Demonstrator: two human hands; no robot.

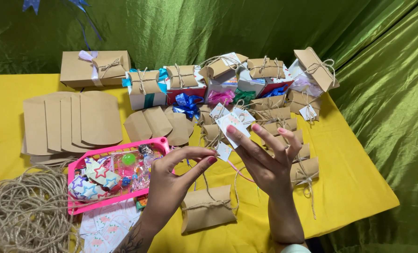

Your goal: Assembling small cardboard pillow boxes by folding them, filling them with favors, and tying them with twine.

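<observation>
My left hand (171, 180) is raised over the yellow table (349, 187), thumb and forefinger pinched on a thin piece of twine (204, 159). My right hand (267, 164) is beside it, palm towards me and fingers fanned, with a white paper tag (232, 124) held at the tip of the forefinger. A smaller white tag (224, 151) hangs between the two hands. Below them lies a brown pillow box (206, 208) tied round with twine.
A pink basket (85, 161) of small colourful toys sits at the left, above a loose heap of jute twine (26, 211). Flat brown box blanks (73, 119) lie behind it. Several tied pillow boxes (284, 126) and wrapped gift boxes (146, 89) stand at the back. Sheets of tags (106, 225) lie near me.
</observation>
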